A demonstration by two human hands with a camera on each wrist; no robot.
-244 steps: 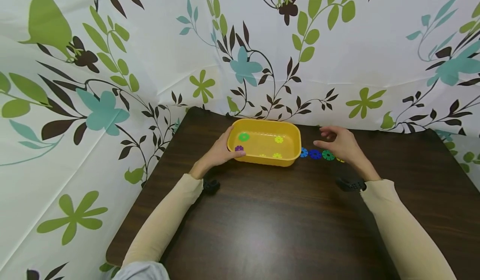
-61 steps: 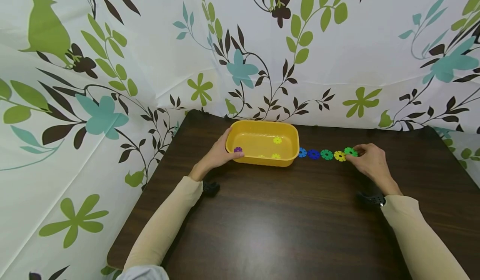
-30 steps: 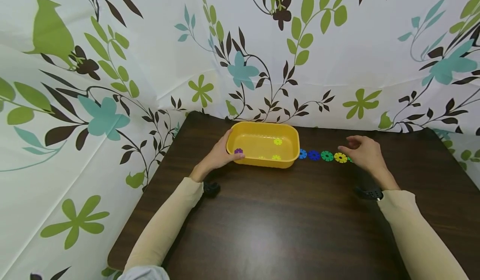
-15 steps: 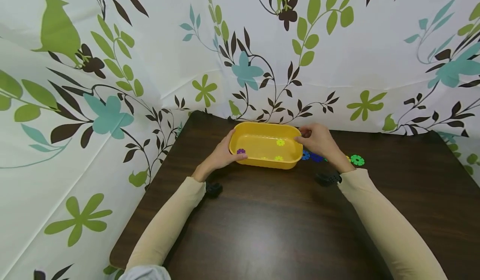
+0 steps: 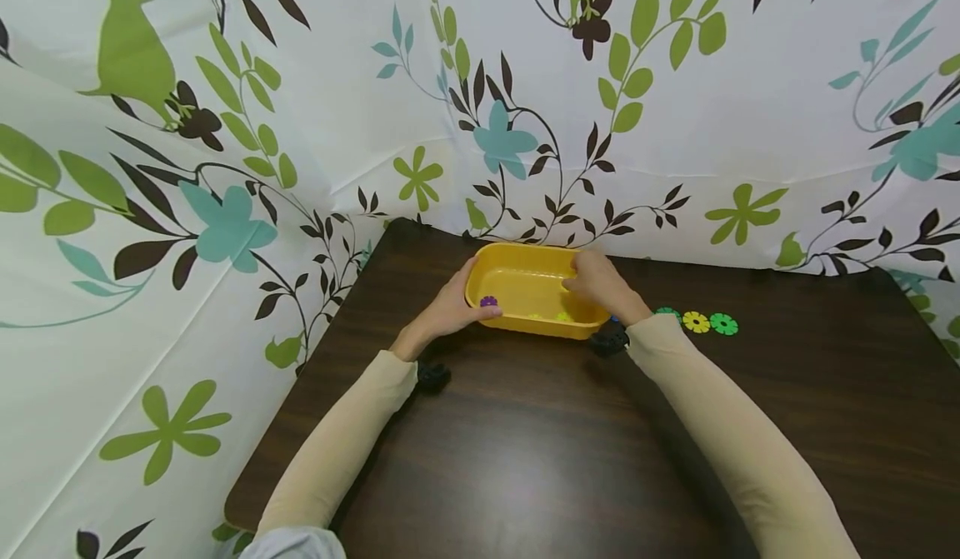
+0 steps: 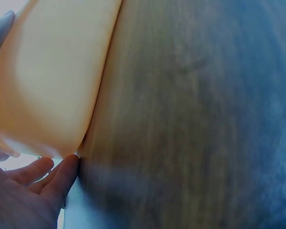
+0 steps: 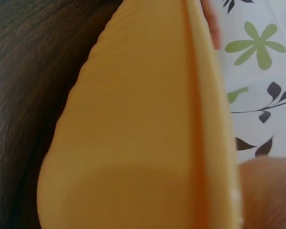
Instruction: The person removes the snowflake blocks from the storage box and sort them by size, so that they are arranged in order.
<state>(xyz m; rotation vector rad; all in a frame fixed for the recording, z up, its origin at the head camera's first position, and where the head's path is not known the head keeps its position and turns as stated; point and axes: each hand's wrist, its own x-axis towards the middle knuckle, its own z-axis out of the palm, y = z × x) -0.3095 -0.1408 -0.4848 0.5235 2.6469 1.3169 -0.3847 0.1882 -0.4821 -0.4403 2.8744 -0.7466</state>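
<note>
In the head view a yellow plastic tub (image 5: 517, 323) stands on the table. My left hand (image 5: 450, 306) holds its left end, thumb over the rim; the left wrist view shows those fingers (image 6: 64, 176) against the tub's outer wall. My right hand (image 5: 600, 282) reaches over the right side, fingers down inside the tub; what they touch is hidden. A purple notched disc (image 5: 488, 301) lies near my left thumb, and yellow discs (image 5: 562, 316) show along the near inside wall. Right of the tub, a row holds a teal-green disc (image 5: 667, 315), a yellow disc (image 5: 696, 321) and a bright green disc (image 5: 723, 324).
The dark wooden table (image 5: 480, 442) extends around the tub. A patterned cloth (image 5: 637, 201) hangs behind and to the left of it. My right wrist and its black band (image 5: 610, 340) cover part of the disc row.
The bright green disc left the tub and was laid at the row's right end. My right hand let go of it, then moved left into the tub. The left hand stays on the tub.
</note>
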